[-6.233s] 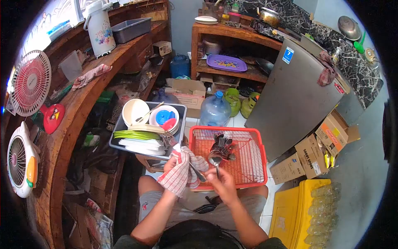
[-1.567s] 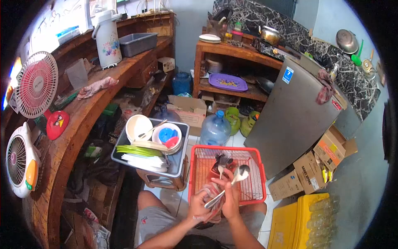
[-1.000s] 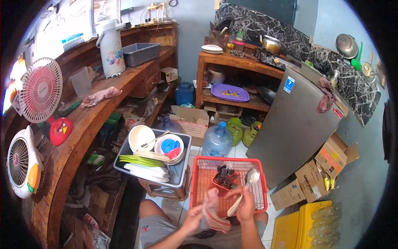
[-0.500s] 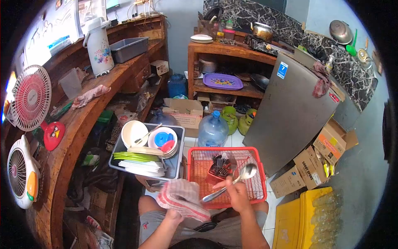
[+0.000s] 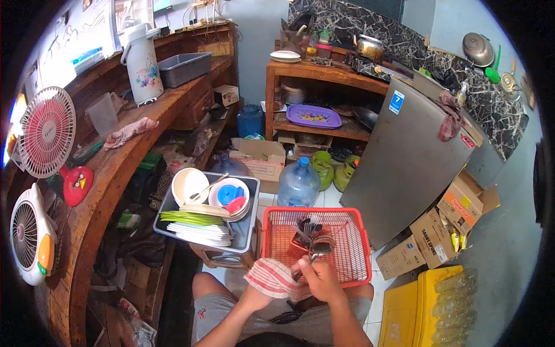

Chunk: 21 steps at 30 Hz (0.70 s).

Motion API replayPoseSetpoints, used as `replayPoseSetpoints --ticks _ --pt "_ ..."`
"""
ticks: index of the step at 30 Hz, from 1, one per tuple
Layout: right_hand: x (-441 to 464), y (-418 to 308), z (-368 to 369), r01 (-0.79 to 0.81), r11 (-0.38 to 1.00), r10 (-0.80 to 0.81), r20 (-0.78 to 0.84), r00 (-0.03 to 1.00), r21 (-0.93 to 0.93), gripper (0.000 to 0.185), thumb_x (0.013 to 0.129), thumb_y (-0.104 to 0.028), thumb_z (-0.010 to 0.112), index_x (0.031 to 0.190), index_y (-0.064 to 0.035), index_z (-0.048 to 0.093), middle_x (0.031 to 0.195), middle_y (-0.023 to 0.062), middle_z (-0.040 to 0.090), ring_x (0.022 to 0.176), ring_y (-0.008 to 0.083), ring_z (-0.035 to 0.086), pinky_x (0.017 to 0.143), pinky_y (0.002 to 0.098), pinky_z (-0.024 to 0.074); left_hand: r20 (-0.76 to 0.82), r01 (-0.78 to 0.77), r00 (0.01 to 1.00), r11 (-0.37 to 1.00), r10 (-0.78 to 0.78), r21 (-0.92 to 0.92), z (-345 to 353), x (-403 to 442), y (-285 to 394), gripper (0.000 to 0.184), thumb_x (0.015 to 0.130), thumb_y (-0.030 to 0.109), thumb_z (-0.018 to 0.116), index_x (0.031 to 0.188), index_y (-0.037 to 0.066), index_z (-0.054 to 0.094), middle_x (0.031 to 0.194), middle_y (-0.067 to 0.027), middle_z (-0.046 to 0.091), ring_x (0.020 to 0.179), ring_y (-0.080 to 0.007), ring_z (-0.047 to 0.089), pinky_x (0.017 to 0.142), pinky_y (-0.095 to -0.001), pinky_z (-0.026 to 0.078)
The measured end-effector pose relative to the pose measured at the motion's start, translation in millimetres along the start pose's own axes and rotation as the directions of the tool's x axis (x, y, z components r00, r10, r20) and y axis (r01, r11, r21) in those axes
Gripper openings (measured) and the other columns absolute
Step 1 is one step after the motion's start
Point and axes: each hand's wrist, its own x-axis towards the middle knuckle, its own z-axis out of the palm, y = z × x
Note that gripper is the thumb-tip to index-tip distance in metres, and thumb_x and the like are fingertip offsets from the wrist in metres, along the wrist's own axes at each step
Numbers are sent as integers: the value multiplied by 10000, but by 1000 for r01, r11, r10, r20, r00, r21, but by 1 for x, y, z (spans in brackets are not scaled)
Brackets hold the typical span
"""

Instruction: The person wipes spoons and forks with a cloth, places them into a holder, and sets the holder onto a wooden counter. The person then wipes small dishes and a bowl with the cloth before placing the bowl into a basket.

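My left hand [image 5: 257, 299] is closed on a red-and-white checked cloth [image 5: 270, 277]. Between thumb and fingers, my right hand [image 5: 325, 283] grips a large metal spoon [image 5: 322, 248] by its handle, bowl pointing away from me. The cloth wraps the lower end of the handle, so that end is hidden. Both hands are at the near edge of a red plastic basket [image 5: 367, 254]. Inside the basket stands a small red holder [image 5: 296, 246] with several dark-handled forks and spoons [image 5: 310, 226], partly behind the large spoon.
Left of the basket, a grey tub [image 5: 255, 202] holds bowls, green and white plates [image 5: 199, 231] and a blue lid. A water jug [image 5: 299, 182] stands just beyond the basket. The fridge [image 5: 399, 156] and a yellow crate [image 5: 428, 289] are on the right, a wooden counter [image 5: 124, 191] on the left.
The cloth has moved right and now covers the spoon's handle end; before, it was apart from the spoon. The spoon has turned more upright, its bowl lower and further left.
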Motion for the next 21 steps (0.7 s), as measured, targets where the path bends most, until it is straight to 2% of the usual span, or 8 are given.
replayPoseSetpoints --ticks 3,5,9,11,12,14,18,21 --pt "0 4 2 -11 999 11 11 1000 -39 366 1022 -245 512 889 51 682 769 128 659 717 218 621 682 339 481 44 -152 988 961 146 229 1 2 4 211 879 164 635 1060 59 663 981 -93 641 906 -302 622 818 -381 492" --pt "2 4 4 49 995 -48 18 999 -84 379 1025 -251 508 881 59 671 787 126 666 725 206 623 681 329 483 206 -49 979 964 -7 262 1 5 9 308 883 155 617 1179 75 644 999 -96 639 914 -316 613 841 -392 483" --pt "2 6 8 -16 998 18 -31 999 65 338 1016 -236 528 888 42 671 791 79 668 737 142 602 681 327 480 163 -8 986 951 -45 310 10 -3 7 341 890 105 604 1227 54 612 1015 -97 647 933 -292 625 849 -386 491" --pt "5 3 9 13 987 -5 -50 999 162 313 1012 -223 534 907 32 681 787 57 666 741 123 596 681 327 480 -3 62 998 978 -63 -201 21 -6 -20 297 894 67 593 1187 18 600 1039 -106 652 965 -261 634 861 -370 498" --pt "7 -3 11 93 986 -76 -120 990 142 279 998 -209 558 929 28 689 779 34 653 729 103 577 665 310 468 -6 57 998 978 -59 -198 21 -7 -15 297 894 67 593 1187 18 600 1039 -106 652 965 -261 634 861 -370 498" --pt "7 -4 10 175 978 -152 -185 971 117 248 984 -194 581 952 23 697 770 10 640 718 82 558 648 293 456 -145 70 985 986 -92 -148 23 -9 -2 217 906 109 556 1074 -2 638 1003 -156 659 973 -329 630 839 -409 481" --pt "-2 6 10 57 996 -44 -169 985 72 191 936 -156 653 997 13 717 742 -22 572 653 50 469 581 249 381 -180 50 982 996 -63 -77 24 -10 -1 226 911 106 551 1092 3 639 1030 -163 656 1004 -334 623 867 -425 475" --pt "3 8 16 78 997 -72 -188 980 25 169 914 -141 681 987 2 732 712 -24 541 620 54 438 557 245 354 -106 -148 980 972 169 183 21 -5 7 232 902 79 573 1120 20 625 1071 -127 649 1005 -271 630 846 -386 495"
